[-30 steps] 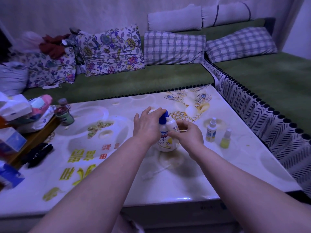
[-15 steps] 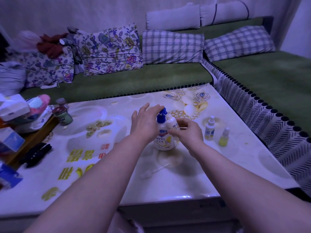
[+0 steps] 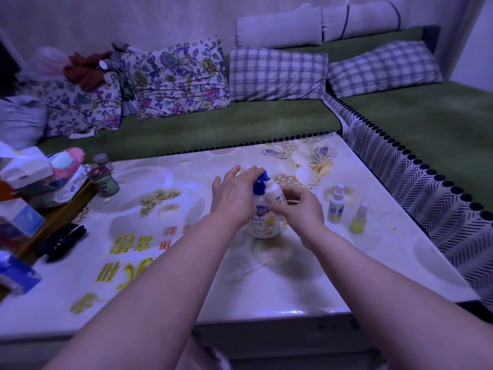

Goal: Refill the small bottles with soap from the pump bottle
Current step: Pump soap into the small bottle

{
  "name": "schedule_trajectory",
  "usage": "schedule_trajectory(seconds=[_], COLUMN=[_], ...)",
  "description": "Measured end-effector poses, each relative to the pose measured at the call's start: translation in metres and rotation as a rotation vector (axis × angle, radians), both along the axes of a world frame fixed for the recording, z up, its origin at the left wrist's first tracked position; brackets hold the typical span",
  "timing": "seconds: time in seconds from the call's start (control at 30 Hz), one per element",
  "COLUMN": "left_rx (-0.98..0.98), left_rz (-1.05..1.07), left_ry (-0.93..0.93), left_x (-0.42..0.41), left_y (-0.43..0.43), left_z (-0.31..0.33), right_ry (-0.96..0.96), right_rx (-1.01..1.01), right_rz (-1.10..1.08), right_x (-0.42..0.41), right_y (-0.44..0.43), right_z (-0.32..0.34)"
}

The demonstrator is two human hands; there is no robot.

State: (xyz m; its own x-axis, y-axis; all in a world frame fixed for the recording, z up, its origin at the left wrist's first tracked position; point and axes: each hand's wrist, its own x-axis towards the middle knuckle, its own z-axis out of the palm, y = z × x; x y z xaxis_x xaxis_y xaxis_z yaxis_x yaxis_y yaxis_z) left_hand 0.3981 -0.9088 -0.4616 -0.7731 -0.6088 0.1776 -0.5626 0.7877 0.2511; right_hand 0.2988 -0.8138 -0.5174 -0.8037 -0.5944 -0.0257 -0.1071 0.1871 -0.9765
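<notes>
Jars (image 3: 102, 182): far left, near the surface's (image 3: 373, 276) left edge, well apart from your work.
Left hand (image 3: 234, 196): grip wide, fingers straight, laid over the blue pump head; you cannot tell whether it is pressing.
Spray cap (image 3: 245, 271): lies loose on the surface, nearer you than the pump bottle. Mind your forearms.
Pump bottle (image 3: 262, 222): upright, mid-surface, between your hands. Probably heavy enough to stand under a press, but the plastic is smooth. Push straight down on the head so it does not tip.
Held bottle (image 3: 274, 194): tilted against the pump's spout. Light and stiff, likely slick if soap runs. Take it by the body, mouth close under the spout.
Right hand (image 3: 300, 210): grip narrow, fingertips pinching the held bottle.
Tall sprayer (image 3: 336, 204) and short sprayer (image 3: 358, 218): upright, capped, near your right hand, easily toppled.
Room: open surface nearer you; the right edge meets the sofa (image 3: 426, 129).
</notes>
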Motion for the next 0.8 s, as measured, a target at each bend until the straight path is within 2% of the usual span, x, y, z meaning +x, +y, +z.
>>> schedule_trajectory(seconds=[0.8], left_rx=[-0.028], left_rz=[0.014], left_ry=[0.027], left_x=[-0.005], left_y=[-0.003], left_z=[-0.009], right_ry=[-0.036], right_rx=[0.028], right_rz=[-0.012], right_x=[0.002], right_y=[0.0], right_z=[-0.006])
